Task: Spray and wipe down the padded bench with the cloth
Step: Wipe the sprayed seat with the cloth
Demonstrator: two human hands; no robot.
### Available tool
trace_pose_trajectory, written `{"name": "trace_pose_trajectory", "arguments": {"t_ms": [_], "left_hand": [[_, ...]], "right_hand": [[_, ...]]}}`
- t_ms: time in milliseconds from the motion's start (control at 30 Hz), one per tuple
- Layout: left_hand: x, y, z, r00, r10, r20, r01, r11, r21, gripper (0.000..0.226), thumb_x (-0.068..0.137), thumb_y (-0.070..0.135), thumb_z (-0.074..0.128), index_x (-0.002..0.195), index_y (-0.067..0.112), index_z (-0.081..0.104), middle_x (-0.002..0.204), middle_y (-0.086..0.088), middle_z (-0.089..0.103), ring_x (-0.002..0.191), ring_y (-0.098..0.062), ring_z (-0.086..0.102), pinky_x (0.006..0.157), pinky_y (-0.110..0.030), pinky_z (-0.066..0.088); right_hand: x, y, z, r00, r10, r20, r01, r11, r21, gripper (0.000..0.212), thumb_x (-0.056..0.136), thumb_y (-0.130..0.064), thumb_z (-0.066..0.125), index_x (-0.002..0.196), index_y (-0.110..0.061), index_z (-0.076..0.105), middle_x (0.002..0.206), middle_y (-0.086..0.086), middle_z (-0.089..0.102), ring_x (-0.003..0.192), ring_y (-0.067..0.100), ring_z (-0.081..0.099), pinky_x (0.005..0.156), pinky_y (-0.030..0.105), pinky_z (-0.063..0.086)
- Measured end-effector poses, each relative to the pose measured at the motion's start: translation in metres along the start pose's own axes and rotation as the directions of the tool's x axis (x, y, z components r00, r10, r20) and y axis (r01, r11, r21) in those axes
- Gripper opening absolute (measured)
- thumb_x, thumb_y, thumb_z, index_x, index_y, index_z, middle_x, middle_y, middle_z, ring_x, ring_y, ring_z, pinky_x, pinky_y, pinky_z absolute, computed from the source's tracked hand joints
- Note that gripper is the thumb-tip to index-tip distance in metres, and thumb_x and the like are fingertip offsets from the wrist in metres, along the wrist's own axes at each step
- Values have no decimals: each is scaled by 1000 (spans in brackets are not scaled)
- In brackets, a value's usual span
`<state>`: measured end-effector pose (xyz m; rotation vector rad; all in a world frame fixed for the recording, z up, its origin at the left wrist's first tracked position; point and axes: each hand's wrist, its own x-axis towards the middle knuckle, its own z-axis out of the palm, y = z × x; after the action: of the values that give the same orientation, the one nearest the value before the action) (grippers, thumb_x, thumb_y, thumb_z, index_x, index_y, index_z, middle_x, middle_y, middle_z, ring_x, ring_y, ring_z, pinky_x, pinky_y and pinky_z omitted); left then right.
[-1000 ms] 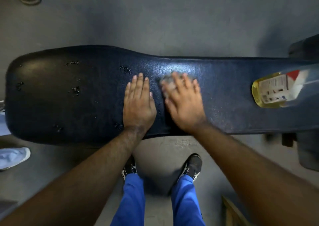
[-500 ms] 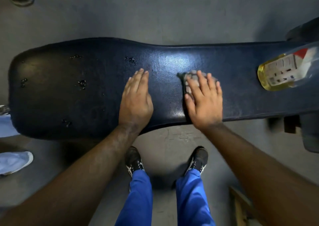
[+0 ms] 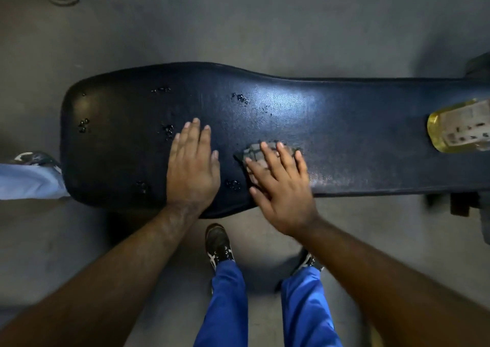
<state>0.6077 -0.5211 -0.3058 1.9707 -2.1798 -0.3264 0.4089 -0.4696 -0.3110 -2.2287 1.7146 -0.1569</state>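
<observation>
1. Grey concrete floor (image 3: 265,23) below; dark padded bench (image 3: 371,113) lying across the view, wide end to the left, narrow end running off to the right.
2. Left hand (image 3: 192,169) flat on the wide end, fingers straight and together, gripping nothing; bracing, by the look of it.
3. Right hand (image 3: 281,187) pressing the checked cloth (image 3: 256,151) onto the pad near the near edge, fingers spread and straight over it, not curled round it.
4. Spray bottle (image 3: 458,126) lying on the narrow end, well apart from both hands.
5. Droplet clusters (image 3: 240,98) unwiped across the wide end, some just beside the left hand; so probably mid-wipe, with much left.
6. To do well: keep the palm flat and the pressure even; overlap strokes; sweep left through the droplets; shift the bracing hand off wet patches; finish at the rounded edges.
</observation>
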Motion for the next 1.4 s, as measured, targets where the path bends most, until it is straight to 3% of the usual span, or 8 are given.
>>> {"name": "trace_pose_trajectory", "arguments": {"t_ms": [400, 533, 667, 800, 967, 1100, 1267, 1400], "left_hand": [[-3, -5, 12, 999, 35, -29, -33, 999, 43, 54, 97, 24, 37, 145, -1, 41, 155, -20, 33, 146, -32, 27, 121, -45, 18], [-1, -6, 13, 999, 40, -35, -38, 998, 56, 54, 98, 24, 38, 145, -1, 40, 155, -20, 33, 146, -31, 26, 121, -45, 18], [0, -6, 11, 999, 31, -39, -29, 999, 44, 53, 99, 24, 37, 145, -2, 42, 155, -19, 34, 146, -30, 28, 121, -44, 19], [0, -5, 13, 998, 22, -52, -19, 999, 49, 53, 98, 24, 37, 145, 0, 42, 155, -17, 36, 146, -29, 29, 121, -44, 21], [-1, -6, 15, 998, 19, -66, -18, 1000, 23, 53, 97, 24, 39, 145, 1, 42, 155, -15, 36, 146, -28, 29, 121, -43, 21], [-3, -6, 16, 997, 11, -73, -10, 1000, 25, 53, 97, 23, 39, 145, 1, 41, 155, -14, 36, 146, -27, 28, 121, -43, 20], [-4, -7, 15, 997, 19, -73, -19, 1000, 1, 51, 98, 23, 38, 144, 1, 43, 155, -15, 36, 147, -27, 27, 122, -42, 19], [-4, -6, 17, 996, 27, -86, -27, 1000, -5, 51, 98, 22, 37, 144, 1, 42, 154, -15, 37, 146, -27, 28, 122, -40, 16]], "right_hand": [[73, 41, -20, 982, -184, 51, 187, 980, -63, 57, 96, -45, 42, 150, -28, 43, 162, 8, 33, 151, 33, 26, 122, 58, 16], [124, 11, -17, 927, 371, -49, -371, 929, 6, 60, 97, -51, 34, 154, -33, 35, 166, 6, 24, 154, 34, 15, 123, 57, 6], [123, 0, -15, 984, -172, 39, 172, 985, -2, 52, 98, -45, 37, 148, -33, 47, 162, 4, 35, 151, 32, 26, 123, 53, 13], [176, 0, -19, 922, 384, -49, -382, 923, 44, 53, 96, -44, 34, 147, -34, 47, 160, 4, 38, 151, 32, 24, 123, 52, 10], [157, 6, -15, 947, -313, 70, 313, 950, 11, 50, 96, -43, 41, 145, -35, 51, 159, 3, 40, 149, 32, 30, 121, 52, 16], [162, 10, -16, 974, 214, -74, -212, 976, 43, 54, 95, -43, 35, 146, -31, 49, 158, 8, 40, 148, 36, 30, 121, 54, 15], [95, 0, -9, 964, -259, 60, 259, 966, 12, 52, 98, -44, 39, 148, -32, 47, 161, 4, 36, 150, 32, 28, 122, 54, 14], [110, 20, -14, 947, 303, -111, -303, 953, 15, 56, 97, -44, 34, 150, -29, 42, 163, 8, 32, 151, 36, 23, 122, 55, 11]]}}
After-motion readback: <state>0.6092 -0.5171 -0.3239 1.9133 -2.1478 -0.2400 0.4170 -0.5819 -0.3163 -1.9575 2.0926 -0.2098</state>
